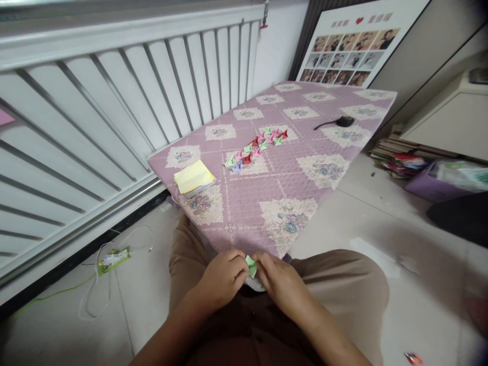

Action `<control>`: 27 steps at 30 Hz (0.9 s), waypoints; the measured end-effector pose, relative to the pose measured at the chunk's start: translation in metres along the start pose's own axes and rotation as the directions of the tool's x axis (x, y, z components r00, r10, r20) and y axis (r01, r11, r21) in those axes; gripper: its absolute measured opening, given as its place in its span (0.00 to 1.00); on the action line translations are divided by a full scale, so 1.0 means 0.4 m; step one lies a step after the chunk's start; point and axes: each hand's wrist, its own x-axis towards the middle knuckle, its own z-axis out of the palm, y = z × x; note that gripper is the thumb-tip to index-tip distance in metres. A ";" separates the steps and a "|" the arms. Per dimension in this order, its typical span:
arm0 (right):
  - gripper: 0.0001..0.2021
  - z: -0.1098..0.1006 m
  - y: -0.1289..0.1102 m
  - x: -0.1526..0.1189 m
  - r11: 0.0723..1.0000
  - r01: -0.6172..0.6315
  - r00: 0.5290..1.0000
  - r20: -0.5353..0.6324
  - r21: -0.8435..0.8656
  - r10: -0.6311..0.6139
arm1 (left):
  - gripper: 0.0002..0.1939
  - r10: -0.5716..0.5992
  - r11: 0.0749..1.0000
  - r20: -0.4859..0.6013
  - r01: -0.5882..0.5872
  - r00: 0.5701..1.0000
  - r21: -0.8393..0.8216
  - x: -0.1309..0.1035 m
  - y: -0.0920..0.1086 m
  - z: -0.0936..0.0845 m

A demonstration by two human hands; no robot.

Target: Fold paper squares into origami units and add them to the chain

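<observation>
A small piece of folded green paper (251, 266) is held between my two hands at the near corner of the table. My left hand (227, 274) pinches its left side, and my right hand (275, 277) grips its right side. Farther up the tablecloth stand several small folded paper figures (247, 159) in red, pink, green and blue, set out in two slanting rows. To their left lies a stack of square paper (194, 178) with a yellow sheet on top.
The table wears a purple flowered cloth (251, 218). A black object with a thin tail (344, 121) lies toward its far right. A white radiator (125, 96) runs along the left. On the floor are a power strip (115, 258) with cables and a purple box (430, 185).
</observation>
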 end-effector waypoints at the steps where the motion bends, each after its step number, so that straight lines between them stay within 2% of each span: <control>1: 0.09 -0.004 -0.001 0.000 1.000 0.019 1.000 -0.004 0.001 -0.019 | 0.06 -0.013 1.000 -0.001 0.013 1.000 -0.020 -0.001 0.000 -0.003; 3: 0.12 -0.014 -0.004 0.000 0.998 0.054 0.999 0.003 0.020 -0.054 | 0.06 -0.024 0.999 -0.003 0.023 1.000 -0.045 -0.001 0.002 -0.009; 7: 0.15 -0.030 -0.011 0.005 0.991 0.092 0.990 0.102 0.098 -0.102 | 0.06 -0.036 0.997 -0.004 0.036 0.999 -0.071 -0.001 0.004 -0.014; 11: 0.07 -0.028 -0.013 0.011 0.963 0.034 0.990 0.123 0.266 -0.069 | 0.06 -0.067 0.986 -0.010 0.065 0.998 -0.153 -0.001 0.002 -0.012; 12: 0.04 -0.023 -0.014 0.012 0.950 0.011 0.993 0.108 0.311 -0.047 | 0.06 -0.087 0.979 -0.014 0.083 0.996 -0.186 -0.001 0.002 -0.010; 14: 0.07 -0.010 -0.017 0.013 0.916 -0.059 0.997 0.069 0.398 0.034 | 0.05 -0.172 0.946 -0.049 0.152 0.984 -0.286 0.000 0.005 -0.005; 17: 0.08 0.011 -0.025 0.013 0.822 -0.181 0.980 0.033 0.540 0.194 | 0.05 -0.366 0.803 -0.093 0.263 0.926 -0.535 0.001 0.011 0.006; 19: 0.10 0.020 -0.031 0.012 0.746 -0.230 0.963 0.036 0.625 0.267 | 0.08 -0.427 0.678 -0.037 0.293 0.903 -0.675 0.001 0.012 0.013; 21: 0.12 0.025 -0.035 0.011 0.687 -0.258 0.951 0.052 0.679 0.305 | 0.06 -0.425 0.604 0.045 0.321 0.904 -0.730 -0.002 0.010 0.020; 24: 0.14 0.027 -0.037 0.009 0.639 -0.293 0.936 0.077 0.712 0.343 | 0.06 -0.433 0.586 0.101 0.365 0.895 -0.723 -0.008 0.005 0.027; 27: 0.14 0.028 -0.037 0.011 0.602 -0.301 0.922 0.064 0.740 0.381 | 0.07 -0.456 0.627 0.073 0.379 0.887 -0.681 -0.012 0.009 0.029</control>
